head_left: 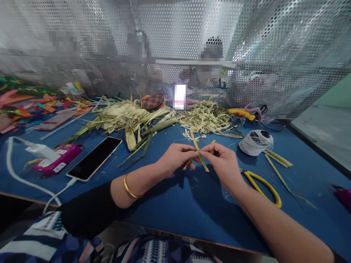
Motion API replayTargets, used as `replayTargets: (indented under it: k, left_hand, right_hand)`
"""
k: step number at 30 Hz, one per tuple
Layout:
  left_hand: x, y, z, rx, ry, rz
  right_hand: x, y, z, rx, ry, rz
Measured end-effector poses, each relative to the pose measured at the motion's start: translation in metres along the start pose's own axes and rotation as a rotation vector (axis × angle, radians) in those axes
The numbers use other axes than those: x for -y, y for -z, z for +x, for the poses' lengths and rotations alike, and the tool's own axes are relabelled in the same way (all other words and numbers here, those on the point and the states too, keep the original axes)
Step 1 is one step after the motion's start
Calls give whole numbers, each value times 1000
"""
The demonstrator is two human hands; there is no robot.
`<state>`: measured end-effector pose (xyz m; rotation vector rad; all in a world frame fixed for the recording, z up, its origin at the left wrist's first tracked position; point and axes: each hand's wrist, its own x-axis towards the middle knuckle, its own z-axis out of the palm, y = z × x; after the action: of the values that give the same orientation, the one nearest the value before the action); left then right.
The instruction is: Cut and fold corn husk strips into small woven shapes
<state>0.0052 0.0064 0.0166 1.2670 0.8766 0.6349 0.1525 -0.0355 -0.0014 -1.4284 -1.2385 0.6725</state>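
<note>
At least two crossed plant strips (195, 141) are pinched by left hand (175, 159) and right hand (222, 162).
One thread roll (254, 145) and one yellow-handled tool (277, 197) are set on the table (170, 212).

A craft workshop is showing: husks (128, 115), shredded strips (207, 118) and thread (255, 142) are lying on the blue desk (170, 204).

left hand (177, 159): pinching | right hand (222, 164): pinching, close beside | forearms (274, 215): converging
</note>
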Motion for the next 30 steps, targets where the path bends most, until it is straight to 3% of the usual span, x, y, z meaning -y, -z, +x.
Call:
replayTargets:
  k: [2, 5, 9, 11, 14, 17, 20, 26, 30]
  left_hand:
    - [-1, 0, 1, -14, 18, -10]
    - [-2, 4, 4, -35, 44, -72]
    - [-2, 12, 8, -41, 59, -186]
    - [-1, 13, 8, -28, 58, -197]
    - [-1, 11, 6, -8, 78, -164]
    - [-3, 7, 3, 9, 92, -114]
    - [-6, 5, 1, 22, 103, -44]
    - [-6, 8, -1, 125, 123, 81]
    - [-5, 10, 0, 156, 130, 78]
  right_hand:
    - [1, 5, 2, 1, 103, -92]
    - [3, 19, 8, 28, 411, -319]
    - [4, 34, 17, 249, 816, -711]
    - [3, 35, 19, 311, 902, -809]
    - [3, 30, 17, 300, 939, -815]
    - [6, 24, 11, 233, 918, -764]
    - [8, 21, 6, 156, 772, -645]
    - [7, 20, 8, 340, 332, -305]
    - [10, 22, 10, 340, 212, -224]
